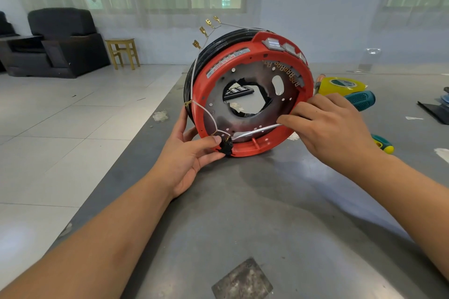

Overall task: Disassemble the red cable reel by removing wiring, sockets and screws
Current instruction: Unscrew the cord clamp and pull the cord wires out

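The red cable reel (245,60) stands on edge on the grey table (267,213), wound with black cable (213,48), its open side facing me. White wires (209,110) with brass terminals (202,31) stick up behind its rim. My left hand (192,153) pinches a small black part (226,147) at the reel's lower rim, thumb on top. My right hand (325,128) grips a tool with a silver metal shaft (257,130), its tip reaching the black part. The tool's handle is hidden inside the hand.
A roll of yellow tape (340,85), a teal screwdriver handle (359,99) and a teal-and-yellow screwdriver (384,144) lie to the right behind my right hand. Black flat pieces (435,109) lie at the far right. The table's left edge drops to a tiled floor.
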`<state>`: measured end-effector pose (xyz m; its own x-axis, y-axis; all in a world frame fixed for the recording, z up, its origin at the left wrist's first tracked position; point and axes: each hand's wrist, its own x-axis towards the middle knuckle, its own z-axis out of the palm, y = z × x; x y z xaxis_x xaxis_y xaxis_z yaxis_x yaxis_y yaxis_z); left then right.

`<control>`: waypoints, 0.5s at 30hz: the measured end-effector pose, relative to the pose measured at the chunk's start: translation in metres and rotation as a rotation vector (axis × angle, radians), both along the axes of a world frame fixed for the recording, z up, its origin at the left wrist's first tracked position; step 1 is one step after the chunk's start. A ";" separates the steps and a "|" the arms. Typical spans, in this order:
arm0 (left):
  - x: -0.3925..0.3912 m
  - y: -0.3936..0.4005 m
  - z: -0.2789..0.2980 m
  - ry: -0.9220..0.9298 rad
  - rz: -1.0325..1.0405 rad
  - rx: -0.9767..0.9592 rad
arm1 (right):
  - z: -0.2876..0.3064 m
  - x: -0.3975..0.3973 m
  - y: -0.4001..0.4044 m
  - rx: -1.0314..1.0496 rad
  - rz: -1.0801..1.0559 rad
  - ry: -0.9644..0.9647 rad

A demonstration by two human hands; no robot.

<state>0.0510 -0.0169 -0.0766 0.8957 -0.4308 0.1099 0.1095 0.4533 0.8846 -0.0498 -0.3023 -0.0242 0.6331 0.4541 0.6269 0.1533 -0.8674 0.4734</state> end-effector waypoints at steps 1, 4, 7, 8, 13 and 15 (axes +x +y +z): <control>0.000 0.000 0.000 -0.001 0.001 0.002 | 0.000 0.000 0.000 -0.002 0.002 -0.005; -0.001 -0.001 0.000 -0.010 0.004 0.002 | -0.001 0.000 -0.001 0.000 0.004 -0.005; -0.001 -0.002 0.000 -0.016 0.006 -0.011 | -0.004 0.001 -0.001 0.020 0.003 0.005; -0.001 -0.002 0.000 -0.017 0.005 -0.016 | -0.006 0.001 -0.001 0.029 0.004 -0.001; 0.001 0.000 0.000 -0.019 -0.004 0.001 | -0.013 0.002 0.000 0.086 -0.013 0.003; 0.001 0.000 0.000 -0.013 -0.001 -0.003 | -0.014 0.001 0.002 0.120 -0.021 0.029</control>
<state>0.0522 -0.0166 -0.0762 0.8938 -0.4314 0.1227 0.0984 0.4555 0.8848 -0.0486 -0.2999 -0.0377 0.6603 0.3632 0.6574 0.1467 -0.9208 0.3614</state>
